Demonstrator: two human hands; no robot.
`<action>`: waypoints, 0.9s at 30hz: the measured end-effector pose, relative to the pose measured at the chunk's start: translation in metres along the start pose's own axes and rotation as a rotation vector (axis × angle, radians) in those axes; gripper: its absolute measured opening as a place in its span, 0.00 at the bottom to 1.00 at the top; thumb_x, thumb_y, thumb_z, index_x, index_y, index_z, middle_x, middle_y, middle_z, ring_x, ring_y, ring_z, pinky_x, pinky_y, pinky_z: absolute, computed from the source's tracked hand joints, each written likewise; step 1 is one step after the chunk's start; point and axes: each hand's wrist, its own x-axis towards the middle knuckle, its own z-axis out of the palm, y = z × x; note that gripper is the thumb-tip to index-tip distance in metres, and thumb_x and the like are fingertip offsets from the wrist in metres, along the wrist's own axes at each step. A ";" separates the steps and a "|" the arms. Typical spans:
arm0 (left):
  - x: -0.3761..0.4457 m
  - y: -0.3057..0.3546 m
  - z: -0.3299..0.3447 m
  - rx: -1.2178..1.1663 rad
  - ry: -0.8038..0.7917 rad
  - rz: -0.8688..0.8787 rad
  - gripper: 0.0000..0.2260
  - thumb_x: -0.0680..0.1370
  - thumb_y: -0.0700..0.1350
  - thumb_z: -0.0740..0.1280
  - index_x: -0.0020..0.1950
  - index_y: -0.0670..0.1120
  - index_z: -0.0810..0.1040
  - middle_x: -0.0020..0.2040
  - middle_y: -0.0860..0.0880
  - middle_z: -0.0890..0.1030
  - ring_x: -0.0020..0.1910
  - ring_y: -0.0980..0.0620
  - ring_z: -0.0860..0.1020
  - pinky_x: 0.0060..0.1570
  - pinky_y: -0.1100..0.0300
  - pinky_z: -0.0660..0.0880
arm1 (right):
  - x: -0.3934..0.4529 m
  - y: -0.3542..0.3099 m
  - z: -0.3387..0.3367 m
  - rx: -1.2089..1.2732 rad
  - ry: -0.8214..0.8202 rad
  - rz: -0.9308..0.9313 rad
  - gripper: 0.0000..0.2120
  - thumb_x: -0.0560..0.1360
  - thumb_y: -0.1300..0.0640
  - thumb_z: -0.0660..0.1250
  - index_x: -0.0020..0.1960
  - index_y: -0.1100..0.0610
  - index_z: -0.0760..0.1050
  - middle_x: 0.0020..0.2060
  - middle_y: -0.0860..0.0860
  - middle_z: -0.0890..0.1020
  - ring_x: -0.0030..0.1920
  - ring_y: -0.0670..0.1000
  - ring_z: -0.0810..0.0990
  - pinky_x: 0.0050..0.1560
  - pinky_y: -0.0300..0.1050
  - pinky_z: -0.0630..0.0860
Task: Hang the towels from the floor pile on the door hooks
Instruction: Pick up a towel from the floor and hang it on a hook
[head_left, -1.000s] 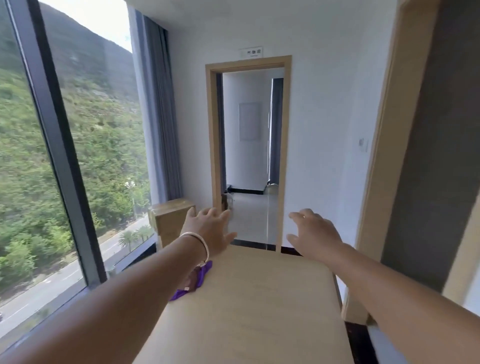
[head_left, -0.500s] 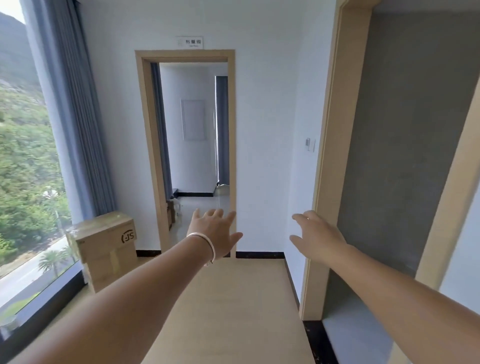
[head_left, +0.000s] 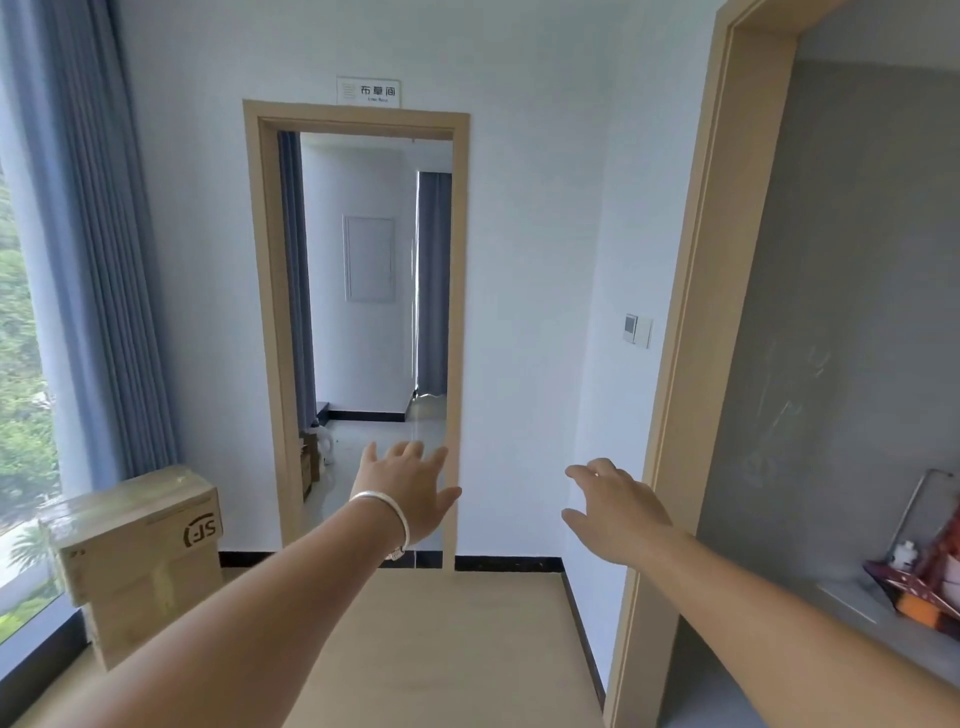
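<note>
Left hand (head_left: 410, 491) is reaching forward, fingers straight and slightly spread, holding nothing. Right hand (head_left: 618, 512) is doing likewise, fingers loosely apart, empty. Beyond the fingertips an open doorway (head_left: 358, 332) is standing. Towels: not visible; location cannot be told.

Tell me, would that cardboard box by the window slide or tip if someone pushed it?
The cardboard box would probably hold its shape: its faces look flat and taped shut. It seems to rest on another carton beneath, so a shove might slide it off rather than tip it. Its weight cannot be told. Both hands, left hand and right hand, are empty and away from it.
</note>
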 end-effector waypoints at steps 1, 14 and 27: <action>0.009 -0.002 0.004 -0.004 -0.005 0.003 0.28 0.81 0.63 0.50 0.77 0.52 0.55 0.75 0.48 0.64 0.75 0.47 0.61 0.74 0.40 0.52 | 0.010 0.001 0.004 0.003 -0.005 0.002 0.26 0.79 0.46 0.57 0.75 0.50 0.58 0.72 0.51 0.63 0.68 0.53 0.67 0.63 0.47 0.67; 0.167 0.003 0.051 -0.005 -0.027 -0.002 0.27 0.81 0.62 0.51 0.77 0.52 0.57 0.74 0.47 0.66 0.74 0.47 0.63 0.73 0.40 0.54 | 0.172 0.048 0.046 0.065 0.003 -0.010 0.26 0.79 0.46 0.57 0.75 0.49 0.58 0.72 0.49 0.62 0.69 0.52 0.66 0.62 0.47 0.68; 0.368 0.042 0.109 0.039 -0.052 -0.027 0.26 0.80 0.62 0.52 0.76 0.52 0.58 0.74 0.48 0.66 0.72 0.47 0.65 0.73 0.41 0.55 | 0.360 0.158 0.073 0.098 0.018 -0.010 0.26 0.79 0.46 0.58 0.75 0.49 0.58 0.72 0.50 0.62 0.69 0.53 0.65 0.63 0.49 0.67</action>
